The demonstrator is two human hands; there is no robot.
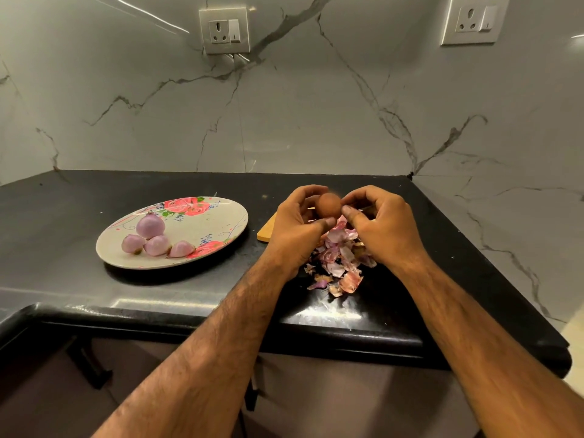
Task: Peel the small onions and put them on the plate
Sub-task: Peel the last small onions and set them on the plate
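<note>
"What did the arms look like?"

"Both were bare. The left forearm (218, 336) and the right forearm (467, 324) showed uncovered skin from the lower edge of the view right up to the wrists."

"Any detail on them?"

"Dark hair. It was fairly thick along the left forearm and less plain on the right one, where it showed mostly on the lower part."

"And the hands?"

"The left hand (295, 226) and the right hand (385, 224) were bare as well, with plain fingers and rounded knuckles. The backs of both looked smooth. The nails were too small to judge."
</note>
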